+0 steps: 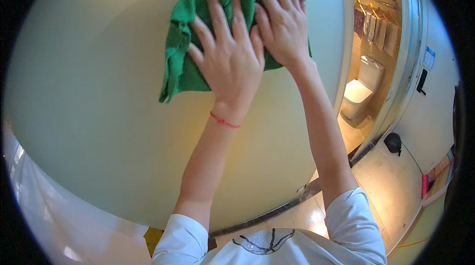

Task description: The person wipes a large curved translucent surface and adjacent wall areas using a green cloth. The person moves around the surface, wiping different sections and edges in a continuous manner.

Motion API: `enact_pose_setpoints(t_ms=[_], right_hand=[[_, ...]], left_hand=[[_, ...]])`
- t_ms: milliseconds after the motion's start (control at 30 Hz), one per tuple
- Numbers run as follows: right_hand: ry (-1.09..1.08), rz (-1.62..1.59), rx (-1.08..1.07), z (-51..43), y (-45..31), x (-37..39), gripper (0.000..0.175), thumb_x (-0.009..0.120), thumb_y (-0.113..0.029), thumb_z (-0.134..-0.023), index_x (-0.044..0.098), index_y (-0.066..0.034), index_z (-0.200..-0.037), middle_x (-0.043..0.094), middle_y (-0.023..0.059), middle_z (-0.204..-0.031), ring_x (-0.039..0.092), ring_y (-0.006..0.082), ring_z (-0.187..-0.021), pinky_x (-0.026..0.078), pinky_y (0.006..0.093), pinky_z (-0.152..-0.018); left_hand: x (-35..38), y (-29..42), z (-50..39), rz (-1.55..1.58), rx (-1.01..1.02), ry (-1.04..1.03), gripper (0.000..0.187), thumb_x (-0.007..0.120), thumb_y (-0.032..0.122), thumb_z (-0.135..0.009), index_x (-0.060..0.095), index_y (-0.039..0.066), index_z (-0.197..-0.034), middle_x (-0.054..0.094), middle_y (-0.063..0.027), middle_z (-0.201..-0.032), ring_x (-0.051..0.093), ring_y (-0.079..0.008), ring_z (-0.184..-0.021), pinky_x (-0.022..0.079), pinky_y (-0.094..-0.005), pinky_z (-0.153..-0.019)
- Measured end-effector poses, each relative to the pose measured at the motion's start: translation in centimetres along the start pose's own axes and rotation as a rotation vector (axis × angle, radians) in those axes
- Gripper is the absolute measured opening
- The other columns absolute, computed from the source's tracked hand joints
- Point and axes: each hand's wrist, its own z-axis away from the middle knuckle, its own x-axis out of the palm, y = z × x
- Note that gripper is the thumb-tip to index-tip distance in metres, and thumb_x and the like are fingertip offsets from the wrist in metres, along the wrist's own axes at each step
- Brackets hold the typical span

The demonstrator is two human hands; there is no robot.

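A green cloth (178, 50) is spread against a smooth pale wall or panel (111, 116). My left hand (230, 50) lies flat on it with the fingers apart, a red cord bracelet (224, 122) around the wrist. Just to the right and a little higher, my right hand (284, 24) also presses the cloth with spread fingers. The thumbs are close together. Part of the cloth is hidden beneath both hands, and its left edge hangs in folds.
At the right, a doorway shows a toilet (360, 87) and clothes on hangers (374, 29). Beyond it stands a white door with a black handle (422, 81). A black bag-like item (393, 143) lies on the floor. A sheer white curtain (55, 205) hangs at lower left.
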Motion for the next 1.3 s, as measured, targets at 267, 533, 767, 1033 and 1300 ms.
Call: enact_pose_setpoints(t_ms=[267,533,767,1033,1300], right_hand=[[0.279,0.027,0.068,6.1,10.7,0.3,0.046,0.045,-0.027,-0.097,0.045,-0.0177,-0.143,0.035,0.0131,-0.151,0.035,0.0382,-0.135,0.021,0.0481,-0.113],[0.139,0.054,0.317,17.9,11.1,-1.3,0.051,0.037,-0.027,-0.099,0.035,-0.0046,-0.146,0.026,0.0196,-0.154,0.022,0.0400,-0.142,0.018,0.0502,-0.115],[0.114,-0.067,0.185,13.3,8.7,-1.2,0.059,0.043,-0.045,-0.096,0.043,-0.0102,-0.143,0.028,0.0154,-0.154,0.026,0.0381,-0.140,0.013,0.0514,-0.115],[0.073,0.001,0.079,13.1,6.3,-0.3,0.061,0.041,-0.046,-0.095,0.042,-0.0062,-0.142,0.029,0.0209,-0.152,0.029,0.0419,-0.137,0.012,0.0572,-0.112],[-0.141,-0.070,0.117,24.5,3.5,0.0,0.061,0.050,-0.048,-0.089,0.053,-0.0085,-0.135,0.037,0.0222,-0.147,0.034,0.0431,-0.134,0.014,0.0607,-0.110]], left_hand=[[2.6,7.4,2.3,0.104,0.095,-0.092,0.060,0.051,0.046,-0.088,0.046,0.021,-0.142,0.030,-0.0045,-0.156,0.048,-0.0279,-0.110,0.038,-0.0393,-0.076],[0.8,10.6,10.8,0.280,0.189,-0.365,0.063,0.055,0.044,-0.088,0.042,0.021,-0.145,0.022,-0.0113,-0.158,0.049,-0.0335,-0.103,0.040,-0.0441,-0.082],[-1.9,6.3,6.5,0.258,-0.007,-0.285,0.054,0.050,0.049,-0.092,0.049,0.023,-0.140,0.018,-0.0203,-0.157,0.031,-0.0590,-0.124,0.014,-0.0749,-0.099],[-1.0,4.3,7.5,0.003,0.073,-0.288,0.047,0.042,0.048,-0.095,0.045,0.041,-0.141,0.021,-0.0066,-0.159,0.015,-0.0506,-0.140,-0.004,-0.0721,-0.105],[-2.4,3.0,20.5,-0.041,0.170,-0.414,0.046,0.037,0.046,-0.097,0.049,0.033,-0.140,0.025,-0.0071,-0.157,0.005,-0.0513,-0.142,-0.003,-0.0724,-0.105]])
